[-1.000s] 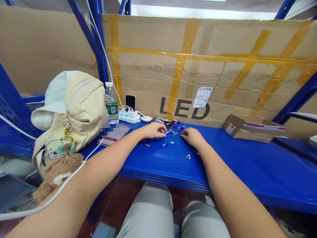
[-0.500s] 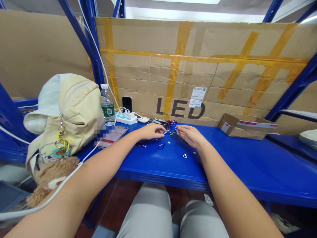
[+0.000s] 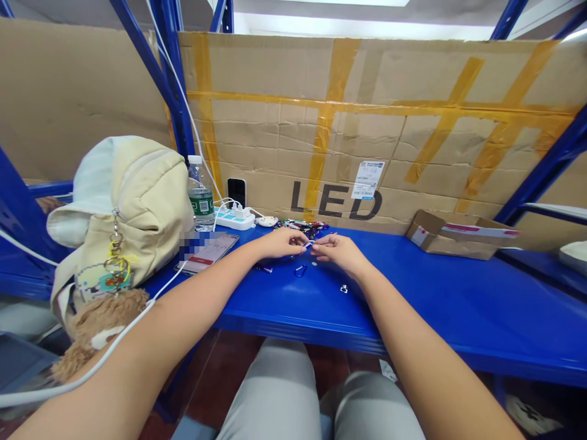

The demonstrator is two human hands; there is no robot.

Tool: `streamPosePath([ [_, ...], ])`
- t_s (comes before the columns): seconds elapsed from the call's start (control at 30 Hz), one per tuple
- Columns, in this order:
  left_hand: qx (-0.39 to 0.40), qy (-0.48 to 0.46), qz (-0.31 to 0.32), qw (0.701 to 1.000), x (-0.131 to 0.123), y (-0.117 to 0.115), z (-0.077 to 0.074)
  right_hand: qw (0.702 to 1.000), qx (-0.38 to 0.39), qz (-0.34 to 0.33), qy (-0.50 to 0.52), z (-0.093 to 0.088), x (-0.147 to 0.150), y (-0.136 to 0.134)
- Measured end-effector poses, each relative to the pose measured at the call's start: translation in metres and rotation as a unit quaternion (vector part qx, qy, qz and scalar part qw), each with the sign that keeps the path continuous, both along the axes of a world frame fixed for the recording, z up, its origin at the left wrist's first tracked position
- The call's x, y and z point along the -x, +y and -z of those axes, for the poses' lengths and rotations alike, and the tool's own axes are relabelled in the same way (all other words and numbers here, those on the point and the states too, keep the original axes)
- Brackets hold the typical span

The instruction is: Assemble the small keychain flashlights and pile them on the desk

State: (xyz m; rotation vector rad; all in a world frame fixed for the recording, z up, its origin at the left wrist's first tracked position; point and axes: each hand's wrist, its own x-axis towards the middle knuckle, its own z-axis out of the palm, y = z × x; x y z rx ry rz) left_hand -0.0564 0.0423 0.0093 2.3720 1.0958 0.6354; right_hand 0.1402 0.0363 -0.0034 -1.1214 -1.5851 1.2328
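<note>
My left hand [image 3: 287, 243] is pinched around a small, slim, light-coloured piece [image 3: 310, 244] whose kind is too small to make out. Its fingertips meet those of my right hand [image 3: 337, 252], which is closed at the same piece from the other side. Just behind the hands lies a heap of colourful metallic small parts [image 3: 316, 228]. In front of them rest a blue carabiner [image 3: 300, 271], a purple slim piece [image 3: 265, 269] and a small silver metal fitting [image 3: 343, 288]. A little white disc [image 3: 314, 264] lies below the right fingers.
A phone [image 3: 208, 253], a water bottle [image 3: 200, 195] and a white power strip [image 3: 233, 217] stand left, beside a cream backpack [image 3: 151, 201]. An open cardboard box [image 3: 458, 238] sits at the right. Taped cardboard [image 3: 266, 140] backs the blue table [image 3: 293, 311]; a white cable [image 3: 132, 327] crosses my left forearm.
My right hand has moved left, bringing its fingertips against the piece at my left fingers. The left hand has stayed nearly in place.
</note>
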Motion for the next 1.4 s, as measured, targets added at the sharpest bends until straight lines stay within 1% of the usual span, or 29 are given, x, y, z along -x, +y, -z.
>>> streamPosePath([
  [0.13, -0.002, -0.005, 0.003, 1.0, 0.0, -0.001, -0.002, 0.999, -0.036, 0.002, -0.013, 0.002, -0.003, 0.003],
  [0.3, -0.005, -0.011, 0.005, 1.0, -0.002, -0.004, -0.004, 0.992, -0.103, 0.06, -0.029, 0.006, -0.005, 0.01],
  [0.4, -0.002, -0.017, 0.0, 1.0, -0.004, -0.007, -0.004, 0.994, -0.096, 0.045, -0.029, 0.008, -0.005, 0.013],
  [0.5, 0.018, -0.035, -0.003, 0.999, -0.007, -0.008, -0.003, 0.996, -0.084, 0.032, -0.015, 0.01, -0.003, 0.013],
  [0.57, 0.029, -0.053, 0.0, 0.998, -0.009, -0.008, -0.002, 0.997, -0.076, 0.027, 0.006, 0.009, 0.0, 0.011],
  [0.7, 0.008, -0.105, 0.002, 0.994, -0.014, -0.005, -0.002, 0.995, -0.07, 0.024, 0.073, 0.006, 0.007, 0.007],
  [0.77, 0.015, -0.146, -0.012, 0.989, -0.017, -0.004, -0.003, 0.992, -0.081, 0.034, 0.092, 0.003, 0.01, 0.006],
  [0.83, 0.035, -0.173, -0.027, 0.984, -0.019, -0.003, -0.003, 0.991, -0.101, 0.036, 0.084, 0.001, 0.011, 0.005],
  [0.93, 0.065, -0.178, -0.029, 0.981, -0.016, -0.003, -0.005, 0.988, -0.154, 0.018, 0.02, -0.001, 0.008, 0.006],
  [0.97, 0.069, -0.176, -0.032, 0.982, -0.014, -0.003, -0.006, 0.981, -0.193, 0.014, -0.018, -0.001, 0.007, 0.007],
  [1.0, 0.07, -0.171, -0.038, 0.982, -0.012, -0.003, -0.008, 0.968, -0.245, 0.012, -0.062, -0.001, 0.005, 0.007],
  [1.03, 0.069, -0.164, -0.044, 0.983, -0.01, -0.003, -0.009, 0.946, -0.304, 0.01, -0.109, -0.001, 0.003, 0.008],
  [1.07, 0.07, -0.155, -0.051, 0.984, -0.007, -0.004, -0.011, 0.919, -0.362, 0.01, -0.154, -0.001, 0.002, 0.008],
  [1.13, 0.075, -0.131, -0.055, 0.987, -0.003, -0.004, -0.014, 0.862, -0.448, 0.01, -0.236, -0.001, 0.0, 0.008],
  [1.2, 0.086, -0.106, -0.054, 0.989, 0.001, -0.004, -0.016, 0.819, -0.485, 0.014, -0.308, -0.002, -0.001, 0.006],
  [1.3, 0.098, -0.088, -0.049, 0.99, 0.004, -0.004, -0.017, 0.76, -0.517, 0.026, -0.393, -0.004, -0.001, 0.004],
  [1.37, 0.094, -0.086, -0.039, 0.991, 0.006, -0.003, -0.016, 0.728, -0.535, 0.027, -0.428, -0.004, 0.0, 0.003],
  [1.4, 0.087, -0.086, -0.034, 0.992, 0.007, -0.003, -0.016, 0.717, -0.541, 0.026, -0.439, -0.004, 0.001, 0.003],
])
